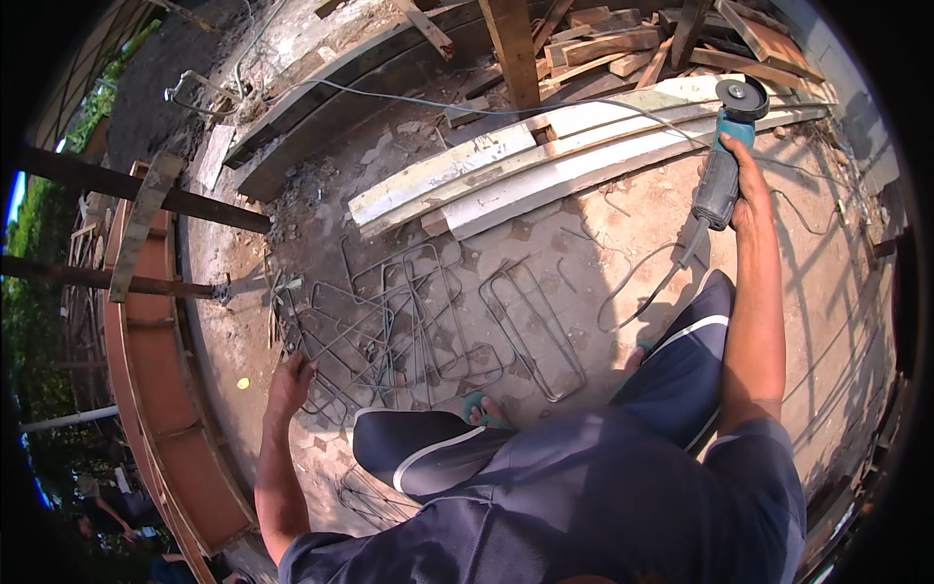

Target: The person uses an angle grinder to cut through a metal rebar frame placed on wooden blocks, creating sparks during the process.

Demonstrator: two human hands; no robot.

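My right hand (749, 190) is wrapped round the body of a teal and black angle grinder (716, 187), held up at the right with its dark disc (741, 97) at the far end. The grinder's cord leaves the near end and loops over the ground. My left hand (290, 383) is low at the left, fingers curled by the edge of a pile of bent steel rebar stirrups (418, 311); what they grip is too small to make out. A separate rectangular stirrup (533, 331) lies right of the pile, before my feet.
Long pale timber beams (574, 146) lie beyond the stirrups, with a heap of scrap wood (613, 49) behind. An upright wooden post (511, 54) stands there. A long brown panel form (151, 341) and dark poles (146, 190) are at the left. A thin grey cable (418, 97) crosses the beams.
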